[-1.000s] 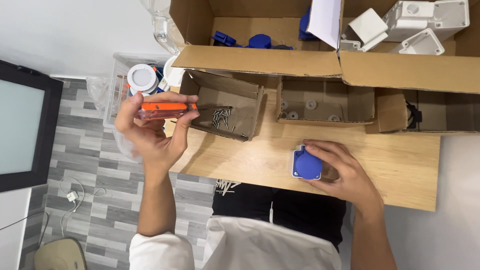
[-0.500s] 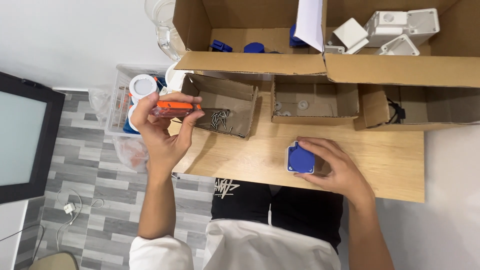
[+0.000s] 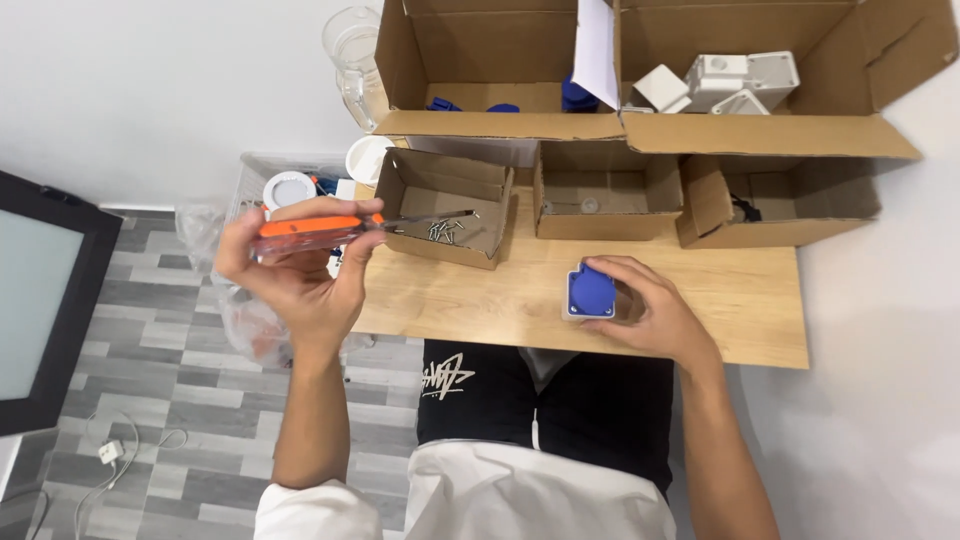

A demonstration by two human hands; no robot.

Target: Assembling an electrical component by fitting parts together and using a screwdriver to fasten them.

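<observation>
Left hand (image 3: 300,275) gripped orange screwdriver (image 3: 330,227), left of centre; right hand (image 3: 650,315) clasped blue socket (image 3: 590,292) at table (image 3: 480,300) centre. Risk: tip hanging over screw box (image 3: 450,210) could snag it.

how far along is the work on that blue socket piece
Done: the square blue socket part lies on the wooden table, steadied by the right hand. In hand: the left hand holds an orange-handled screwdriver, its tip over the small cardboard box of screws. Left: the screwdriver has not yet reached the part.
</observation>
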